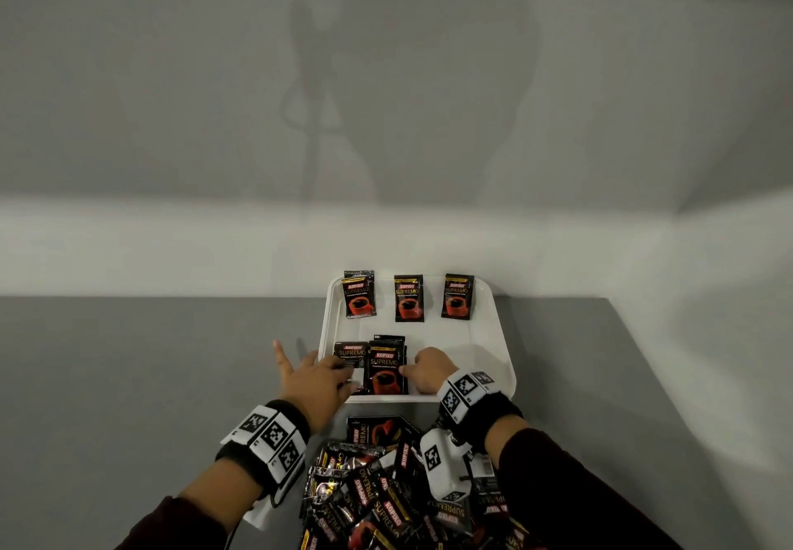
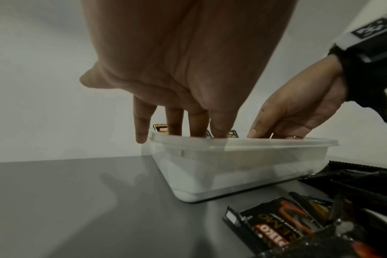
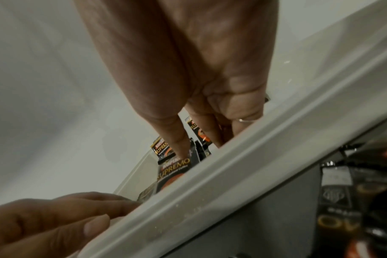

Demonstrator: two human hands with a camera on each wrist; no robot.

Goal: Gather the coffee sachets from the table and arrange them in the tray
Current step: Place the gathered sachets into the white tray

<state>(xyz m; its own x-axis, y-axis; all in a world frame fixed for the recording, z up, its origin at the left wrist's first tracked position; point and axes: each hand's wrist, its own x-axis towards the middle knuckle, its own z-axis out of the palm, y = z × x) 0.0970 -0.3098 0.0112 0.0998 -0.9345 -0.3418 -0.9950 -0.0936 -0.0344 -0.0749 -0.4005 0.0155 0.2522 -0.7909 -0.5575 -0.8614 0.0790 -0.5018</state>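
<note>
White plastic tray (image 1: 502, 360) sits at our twelve o'clock on the grey table (image 1: 150, 378). Three coffee sachets (image 1: 408, 298) line its far side. Our left hand (image 1: 315, 382), fingers straight and spread, presses a sachet (image 1: 349, 354) at the tray's near left. Our right hand (image 1: 429, 369) touches the overlapping sachet (image 1: 386, 371) beside it at three o'clock; whether it pinches, we cannot tell. A loose pile of sachets (image 1: 373, 498) lies at six o'clock.
</note>
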